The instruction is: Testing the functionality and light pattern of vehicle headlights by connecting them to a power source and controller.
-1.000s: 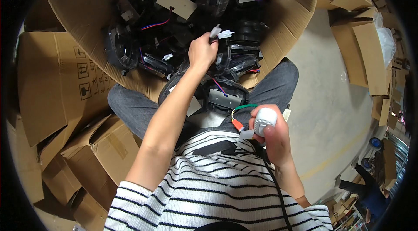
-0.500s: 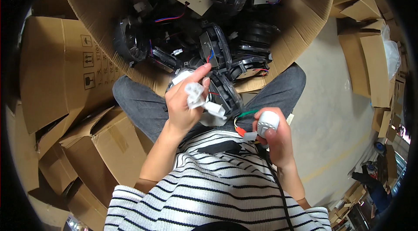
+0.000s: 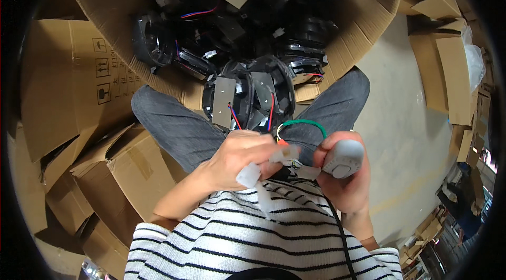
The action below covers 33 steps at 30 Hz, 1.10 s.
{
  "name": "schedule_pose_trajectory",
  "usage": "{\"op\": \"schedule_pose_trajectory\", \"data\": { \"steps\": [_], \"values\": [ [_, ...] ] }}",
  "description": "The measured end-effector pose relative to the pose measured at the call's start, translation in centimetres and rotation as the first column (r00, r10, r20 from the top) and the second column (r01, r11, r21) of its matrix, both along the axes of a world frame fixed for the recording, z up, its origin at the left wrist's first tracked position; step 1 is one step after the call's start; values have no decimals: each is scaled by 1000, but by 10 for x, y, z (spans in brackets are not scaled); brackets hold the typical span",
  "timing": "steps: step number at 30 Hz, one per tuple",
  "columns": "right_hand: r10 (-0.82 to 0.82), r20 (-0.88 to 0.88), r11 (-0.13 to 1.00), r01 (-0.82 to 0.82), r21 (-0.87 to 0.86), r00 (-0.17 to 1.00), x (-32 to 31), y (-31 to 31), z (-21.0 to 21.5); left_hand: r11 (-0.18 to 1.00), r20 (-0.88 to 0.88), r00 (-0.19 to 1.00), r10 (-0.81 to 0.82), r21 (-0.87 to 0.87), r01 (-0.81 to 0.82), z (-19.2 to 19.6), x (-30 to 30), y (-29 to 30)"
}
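Near my striped shirt, my left hand (image 3: 232, 157) is closed, slightly blurred, around white plastic connectors (image 3: 247, 175) that stick out below its fingers. Red and blue wires run toward it from two black round lamp-like units (image 3: 224, 103) with grey plates, standing side by side at the box's near edge. My right hand (image 3: 345, 190) is wrapped round a light grey rounded handheld device (image 3: 342, 160) with a button. A green wire (image 3: 305, 121) loops from beside this hand to a small red-orange connector (image 3: 282, 143) at my left fingertips. The exact join there is hidden.
A large open cardboard box (image 3: 363, 32) ahead holds several more black units with wires and plates. Cardboard boxes (image 3: 142, 169) crowd the left, with more boxes (image 3: 435, 74) at the right. My grey-trousered legs (image 3: 174, 127) flank the box opening. A black cable (image 3: 337, 222) crosses my shirt.
My left hand has come down and toward the right hand with the connectors. Two black units now stand upright together at the box's near edge. The grey device has turned and shifted slightly right.
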State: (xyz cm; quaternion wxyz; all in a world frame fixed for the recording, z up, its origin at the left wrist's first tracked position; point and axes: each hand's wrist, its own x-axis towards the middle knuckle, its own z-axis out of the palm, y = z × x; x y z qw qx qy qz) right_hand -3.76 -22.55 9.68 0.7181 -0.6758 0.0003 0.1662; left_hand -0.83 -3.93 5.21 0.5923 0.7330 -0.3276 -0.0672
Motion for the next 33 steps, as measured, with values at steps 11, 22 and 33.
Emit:
{"op": "schedule_pose_trajectory", "data": {
  "steps": [11,22,33],
  "values": [
    [-126,-301,984,157,83,945,10,3,14,869,-235,867,-439,-357,343,-6,2,3],
    [114,-132,953,-146,-267,985,-2,-5,29,892,-262,856,-446,-56,448,7,8,5],
    [147,-166,980,-166,-110,975,-18,-10,11,844,-335,778,-532,-133,520,3,6,1]
  ]
}}
